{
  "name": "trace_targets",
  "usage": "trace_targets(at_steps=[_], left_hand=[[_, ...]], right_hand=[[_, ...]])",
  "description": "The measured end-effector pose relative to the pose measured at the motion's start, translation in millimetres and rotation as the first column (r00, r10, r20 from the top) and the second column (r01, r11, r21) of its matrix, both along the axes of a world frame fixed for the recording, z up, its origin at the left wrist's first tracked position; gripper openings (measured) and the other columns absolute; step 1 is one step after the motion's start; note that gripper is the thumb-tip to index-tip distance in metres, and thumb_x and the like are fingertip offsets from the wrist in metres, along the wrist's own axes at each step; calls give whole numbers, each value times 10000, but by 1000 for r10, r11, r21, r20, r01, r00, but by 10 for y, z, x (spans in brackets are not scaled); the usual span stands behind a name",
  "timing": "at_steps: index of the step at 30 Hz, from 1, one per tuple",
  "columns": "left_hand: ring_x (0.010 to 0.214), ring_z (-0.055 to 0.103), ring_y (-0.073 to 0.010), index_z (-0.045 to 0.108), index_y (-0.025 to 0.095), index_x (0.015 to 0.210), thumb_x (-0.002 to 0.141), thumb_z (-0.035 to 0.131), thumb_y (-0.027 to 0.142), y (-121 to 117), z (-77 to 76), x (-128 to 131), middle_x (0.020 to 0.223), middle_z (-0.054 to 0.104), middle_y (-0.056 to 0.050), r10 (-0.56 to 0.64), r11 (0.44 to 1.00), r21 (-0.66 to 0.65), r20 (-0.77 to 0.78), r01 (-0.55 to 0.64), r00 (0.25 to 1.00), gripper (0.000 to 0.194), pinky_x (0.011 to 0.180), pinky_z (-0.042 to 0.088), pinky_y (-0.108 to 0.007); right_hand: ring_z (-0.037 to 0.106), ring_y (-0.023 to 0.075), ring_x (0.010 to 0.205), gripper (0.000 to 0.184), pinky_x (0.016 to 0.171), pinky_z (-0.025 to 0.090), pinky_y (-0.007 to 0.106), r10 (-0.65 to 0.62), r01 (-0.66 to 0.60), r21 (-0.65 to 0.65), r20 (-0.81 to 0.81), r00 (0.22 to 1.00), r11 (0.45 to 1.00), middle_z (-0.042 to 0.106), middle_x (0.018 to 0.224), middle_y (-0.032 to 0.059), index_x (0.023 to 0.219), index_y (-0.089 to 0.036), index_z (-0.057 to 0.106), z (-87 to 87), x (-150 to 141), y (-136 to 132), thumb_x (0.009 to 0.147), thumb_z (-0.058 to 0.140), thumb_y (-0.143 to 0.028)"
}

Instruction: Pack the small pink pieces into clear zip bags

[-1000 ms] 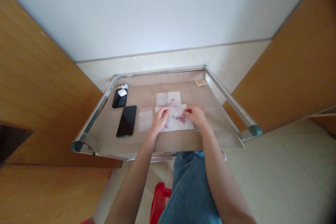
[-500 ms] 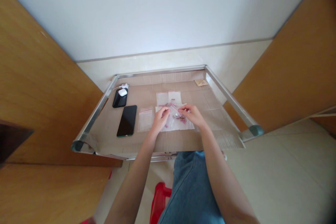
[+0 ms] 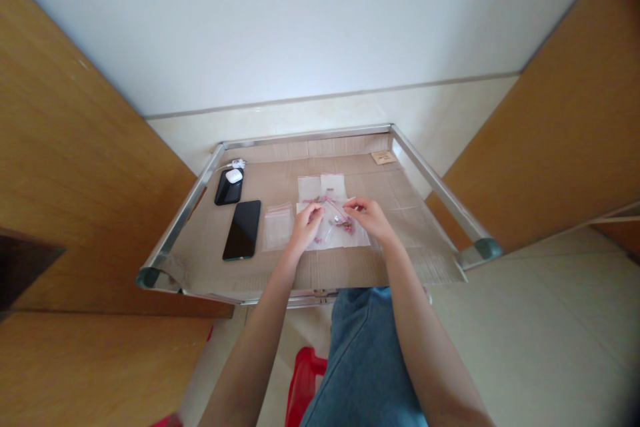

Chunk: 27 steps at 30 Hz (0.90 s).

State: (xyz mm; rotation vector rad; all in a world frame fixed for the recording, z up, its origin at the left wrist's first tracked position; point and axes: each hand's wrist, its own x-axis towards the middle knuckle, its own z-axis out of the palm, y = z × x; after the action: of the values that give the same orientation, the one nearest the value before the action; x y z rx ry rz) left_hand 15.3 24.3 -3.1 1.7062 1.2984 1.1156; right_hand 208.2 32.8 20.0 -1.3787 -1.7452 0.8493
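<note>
My left hand [image 3: 307, 225] pinches the left edge of a small clear zip bag [image 3: 330, 227] with a pink strip along its top. At the bag's right side is my right hand [image 3: 367, 215], thumb and fingertips drawn together; whatever lies between them is too small to make out. Several small pink pieces [image 3: 347, 225] show by the bag, on or under its clear film. White sheets or bags [image 3: 333, 183] lie under and behind the hands. To the left of my left hand sits a stack of clear zip bags [image 3: 278, 227].
Cardboard [image 3: 400, 213] lines a trolley top with a raised metal rail [image 3: 310, 137]. A black phone [image 3: 242, 230] lies at left, with a white earbud case [image 3: 233, 176] on another dark device behind it. A tan card [image 3: 383, 157] is at back right; a red stool [image 3: 303, 387] is below.
My right hand has shifted slightly to the right, its fingertips a little farther from my left hand. My left hand and the bag have stayed nearly still.
</note>
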Motion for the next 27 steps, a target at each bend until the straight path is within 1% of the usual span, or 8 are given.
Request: trace_targets(at_steps=[2,5,7,10,14,22,25,27], left_hand=[[664,530,-129,549,185,777,856,451,318,4,-8,-2,673,558,13,2,1000,7,-4,-2,1000,182,636,384,-238],[663,528,-131,553,186,783,856,452,315,6,-15,-2,670,557,14,5,1000,-3,-4,-5,1000,180,636,383,-238],[662,524,-131,555,186,786,856,450,315,5,-16,0,670,554,15,7,1000,-6,-7,-7,1000,180,635,379,-238],[661,519,-129,553,185,787,854,453,311,2,-16,2,673,551,17,7,1000,-1,-5,-7,1000,174,632,374,-236],[649,515,-127,545,184,782,856,449,313,1,-11,6,657,544,19,9,1000,-3,0,-9,1000,177,624,371,-232],[634,507,-124,543,187,772,855,448,318,-11,12,14,649,536,19,11,1000,-13,1,-11,1000,181,610,368,-231],[639,512,-128,548,189,779,854,450,319,-7,2,10,650,541,18,14,1000,-14,5,-14,1000,179,619,374,-234],[654,518,-130,551,189,778,857,447,328,-2,-5,5,660,547,16,9,1000,0,2,-9,1000,191,637,377,-239]], right_hand=[[585,159,688,177,661,414,267,-64,65,-15,101,993,998,699,781,42,799,-185,707,-9,34,-8,727,569,-271],[588,174,720,166,706,396,297,-139,149,-14,284,949,989,693,758,28,798,-221,715,-2,64,-35,718,584,-285],[591,186,756,163,749,381,326,-151,162,0,365,919,987,692,772,24,797,-241,718,13,65,-54,724,583,-295],[588,197,797,161,795,355,358,-136,146,9,424,895,989,693,814,25,793,-252,719,36,50,-72,735,582,-312],[583,208,818,168,809,339,375,-126,136,9,449,884,991,693,811,35,796,-245,723,42,32,-79,737,588,-326],[583,211,809,169,805,340,380,-133,136,26,445,886,990,698,800,40,752,-231,717,33,24,-87,727,587,-336],[589,194,770,175,785,362,360,-144,147,23,395,907,989,699,779,32,747,-232,715,25,32,-70,730,575,-336],[590,176,725,182,741,387,326,-141,147,4,315,938,989,700,765,26,747,-226,712,10,45,-46,732,570,-341]])
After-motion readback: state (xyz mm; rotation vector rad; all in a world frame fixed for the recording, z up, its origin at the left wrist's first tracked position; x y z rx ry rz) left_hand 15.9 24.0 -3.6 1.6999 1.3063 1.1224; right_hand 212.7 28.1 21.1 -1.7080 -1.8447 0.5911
